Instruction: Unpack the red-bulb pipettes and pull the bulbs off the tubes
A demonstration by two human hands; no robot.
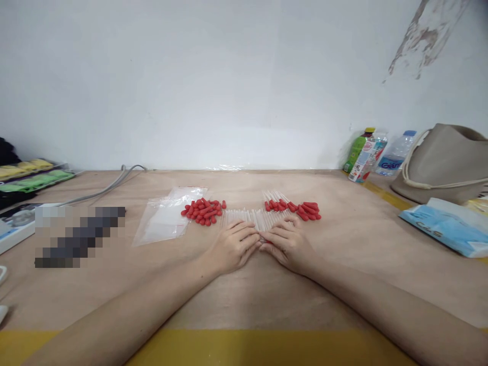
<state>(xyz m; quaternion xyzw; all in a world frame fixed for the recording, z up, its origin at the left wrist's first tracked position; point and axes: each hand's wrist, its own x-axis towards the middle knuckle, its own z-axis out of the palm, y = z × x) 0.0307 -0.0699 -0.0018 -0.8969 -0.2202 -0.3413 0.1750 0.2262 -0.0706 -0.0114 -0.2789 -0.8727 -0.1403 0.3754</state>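
Observation:
My left hand (237,246) and my right hand (288,245) meet fingertip to fingertip over the middle of the table, both with curled fingers. A speck of red, apparently a rubber dropper bulb (269,242), shows at my right thumb and fingers. Whatever my left fingers pinch is hidden. Just beyond both hands lies a row of clear thin dropper tubes (244,215). A heap of red rubber bulbs (202,211) sits to the left of the row. On the right, several droppers with red bulbs (275,205) lie with their clear tubes pointing away, beside more loose bulbs (309,210).
Clear zip bags (163,216) lie left of the bulbs. A blurred-out dark object (82,236), a power strip (19,234) and a grey cable (99,192) are farther left. Bottles (394,155), a drink carton (366,160), a grey bag (446,162) and a blue tissue pack (446,226) stand right.

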